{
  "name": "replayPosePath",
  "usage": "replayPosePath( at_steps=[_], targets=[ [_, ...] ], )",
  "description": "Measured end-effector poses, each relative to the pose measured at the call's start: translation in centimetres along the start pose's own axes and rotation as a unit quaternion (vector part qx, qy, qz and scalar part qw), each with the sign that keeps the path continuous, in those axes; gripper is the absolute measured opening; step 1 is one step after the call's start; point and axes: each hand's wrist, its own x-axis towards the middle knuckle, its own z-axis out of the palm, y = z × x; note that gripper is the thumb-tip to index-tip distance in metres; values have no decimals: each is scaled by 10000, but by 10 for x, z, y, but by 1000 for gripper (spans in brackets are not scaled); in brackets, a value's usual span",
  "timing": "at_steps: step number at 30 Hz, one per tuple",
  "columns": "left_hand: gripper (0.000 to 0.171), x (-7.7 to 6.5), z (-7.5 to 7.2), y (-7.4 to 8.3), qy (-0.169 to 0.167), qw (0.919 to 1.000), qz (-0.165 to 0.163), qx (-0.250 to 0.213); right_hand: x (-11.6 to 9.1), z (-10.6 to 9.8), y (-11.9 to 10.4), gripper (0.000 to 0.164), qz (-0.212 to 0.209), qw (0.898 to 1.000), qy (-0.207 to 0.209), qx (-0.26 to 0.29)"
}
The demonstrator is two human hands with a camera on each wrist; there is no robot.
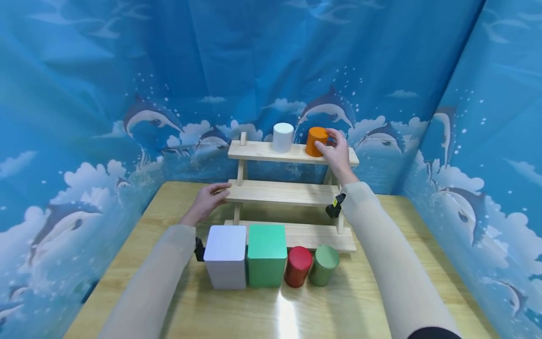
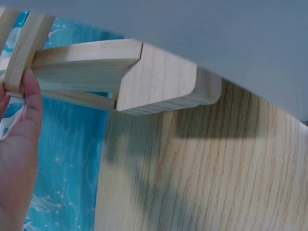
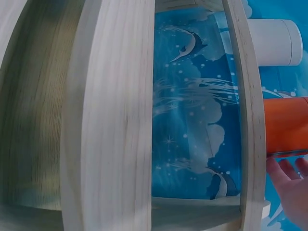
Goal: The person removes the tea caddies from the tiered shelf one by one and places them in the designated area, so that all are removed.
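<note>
An orange can [image 1: 316,140] [image 3: 286,132] stands on the top board [image 1: 254,151] of a three-step wooden shelf, to the right of a white can [image 1: 282,137] [image 3: 274,42]. My right hand [image 1: 333,147] [image 3: 288,192] grips the orange can from its right side, fingers curled round it. My left hand [image 1: 215,195] [image 2: 19,159] rests with straight fingers on the left end of the middle board [image 1: 279,193], touching the wood [image 2: 159,79].
In front of the shelf, on the wooden table [image 1: 360,301] [image 2: 216,183], stand in a row a white box [image 1: 226,256], a green box [image 1: 267,254], a red can [image 1: 298,266] and a green can [image 1: 323,264]. Blue dolphin-print curtains close in the back and sides.
</note>
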Motion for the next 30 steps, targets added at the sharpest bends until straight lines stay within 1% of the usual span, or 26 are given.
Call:
replayPosePath(
  at_steps=[5,10,15,22,26,30],
  targets=[
    [42,0,0,1,-16,10000,41,25,3,3,1,48,30,10000,40,56],
    [42,1,-2,4,-23,9999,9,155,6,4,2,47,78,9999,88,48],
    [42,2,-2,5,-30,9999,-9,141,6,7,3,46,94,9998,184,67],
    [41,2,-2,3,-19,10000,-4,93,2,10,3,43,-117,9992,389,37],
    [41,1,-1,2,-53,10000,-17,64,-3,7,2,44,-149,9992,362,-21],
    [40,1,-1,1,-10,10000,-21,84,-8,3,-2,45,-185,9993,323,-14]
  ],
)
